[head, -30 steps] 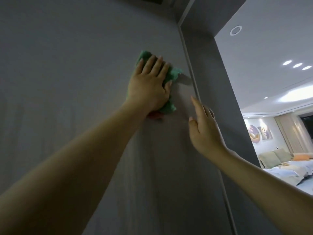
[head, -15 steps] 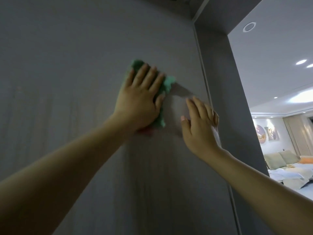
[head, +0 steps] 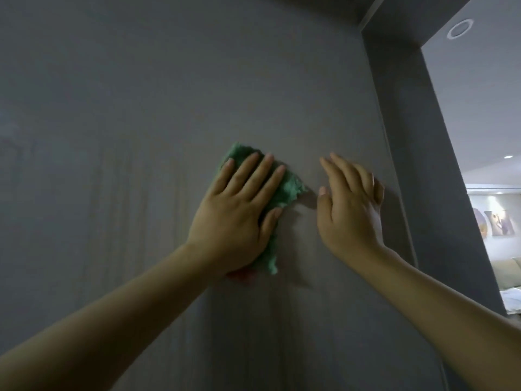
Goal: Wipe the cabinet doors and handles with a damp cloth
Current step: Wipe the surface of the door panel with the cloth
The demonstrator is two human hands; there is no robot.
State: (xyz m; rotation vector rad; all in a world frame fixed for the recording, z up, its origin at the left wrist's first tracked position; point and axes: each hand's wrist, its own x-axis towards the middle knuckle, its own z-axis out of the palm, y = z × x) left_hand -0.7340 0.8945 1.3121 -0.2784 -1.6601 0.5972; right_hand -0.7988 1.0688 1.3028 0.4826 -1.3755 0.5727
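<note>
— Where's the fluffy green cloth [head: 284,190]?
— Under the left hand [head: 239,213], fingers straight, pressed flat on the tall matte grey cabinet door [head: 141,108].
— The right hand [head: 349,204]?
— Flat beside it, fingers spread, holding nothing.

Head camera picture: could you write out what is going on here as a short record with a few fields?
surface: grey cabinet door, upright, faint vertical streaks on it
cloth: green cloth, flat against the door
left hand: left hand presses the cloth onto the door, fingers straight and spread
right hand: right hand lies open on the bare door beside the cloth, not touching it
door edge: just right of the right hand
background: lit room through an opening at far right
handle: none in view
</note>
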